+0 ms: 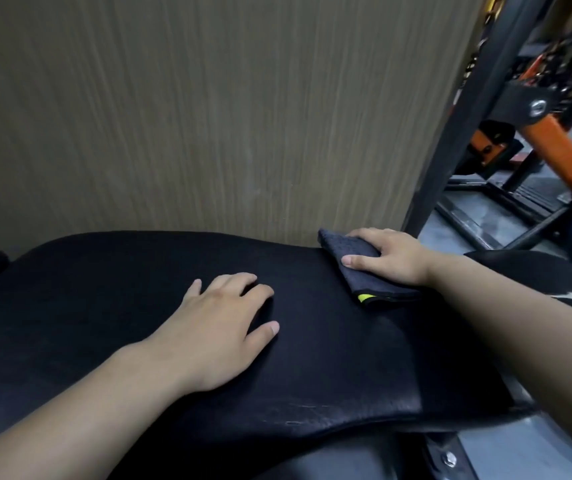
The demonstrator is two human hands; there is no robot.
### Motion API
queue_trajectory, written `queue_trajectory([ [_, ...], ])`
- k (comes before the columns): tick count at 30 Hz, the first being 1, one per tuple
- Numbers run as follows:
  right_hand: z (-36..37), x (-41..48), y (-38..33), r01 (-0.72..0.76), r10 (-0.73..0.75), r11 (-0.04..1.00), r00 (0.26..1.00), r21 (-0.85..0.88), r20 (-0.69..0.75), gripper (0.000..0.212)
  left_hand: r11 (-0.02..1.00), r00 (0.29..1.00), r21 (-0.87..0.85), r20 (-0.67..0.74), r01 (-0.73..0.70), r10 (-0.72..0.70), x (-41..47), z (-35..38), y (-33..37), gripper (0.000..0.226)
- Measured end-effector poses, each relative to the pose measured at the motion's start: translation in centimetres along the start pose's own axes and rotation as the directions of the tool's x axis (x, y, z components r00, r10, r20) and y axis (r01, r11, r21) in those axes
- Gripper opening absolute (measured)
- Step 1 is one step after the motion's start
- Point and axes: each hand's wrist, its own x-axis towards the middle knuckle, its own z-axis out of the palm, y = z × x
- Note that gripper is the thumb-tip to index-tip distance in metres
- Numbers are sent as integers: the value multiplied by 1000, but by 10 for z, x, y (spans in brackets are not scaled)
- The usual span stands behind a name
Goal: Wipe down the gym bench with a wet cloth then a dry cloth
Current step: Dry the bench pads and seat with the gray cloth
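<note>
Right grip presses palm-down on the folded dark cloth, fingers laid over it, not clenched, at the far right corner of the bench. Left grip rests flat and released mid-pad. Its long axis runs leftward from the cloth, so the next stroke likely heads that way.

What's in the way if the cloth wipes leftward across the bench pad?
Only the left hand, resting on the bench pad left of the cloth and apart from it. The right hand presses the cloth at the pad's far edge.

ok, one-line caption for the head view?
Right hand presses a folded dark cloth on the black bench pad; left hand rests flat.
</note>
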Motion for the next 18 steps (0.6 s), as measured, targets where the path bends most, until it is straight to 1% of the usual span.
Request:
queue_trajectory([
  [2, -7, -7, 18, -38, 38, 999, 999, 12, -4, 73, 1000, 1000, 7, 9, 10, -10, 3, 2, 8, 58],
  [4, -12, -14, 35, -87, 88, 995, 996, 40, -15, 60, 1000, 1000, 14, 8, 20, -20, 6, 2, 13, 59],
  [6, -17, -23, 49, -154, 156, 985, 987, 76, -28, 58, 1000, 1000, 4, 11, 29, -29, 7, 2, 15, 60],
  [8, -20, -33, 55, -224, 230, 970, 972, 94, -51, 62, 999, 999, -18, 17, 37, -36, 7, 2, 15, 61],
  [10, -18, -40, 55, -266, 271, 962, 958, 68, -90, 68, 999, 999, -26, 17, 39, -39, 7, 2, 17, 62],
  [13, -9, -47, 45, -331, 329, 944, 934, 5, -141, 87, 998, 999, -32, 18, 50, -49, 8, 3, 19, 62],
  [15, -3, -55, 38, -380, 374, 925, 909, 1, -183, 97, 998, 998, -35, 22, 56, -56, 8, 3, 19, 61],
  [18, 4, -71, 31, -418, 415, 907, 872, 47, -258, 95, 997, 998, -36, 19, 61, -61, 7, 4, 20, 59],
])
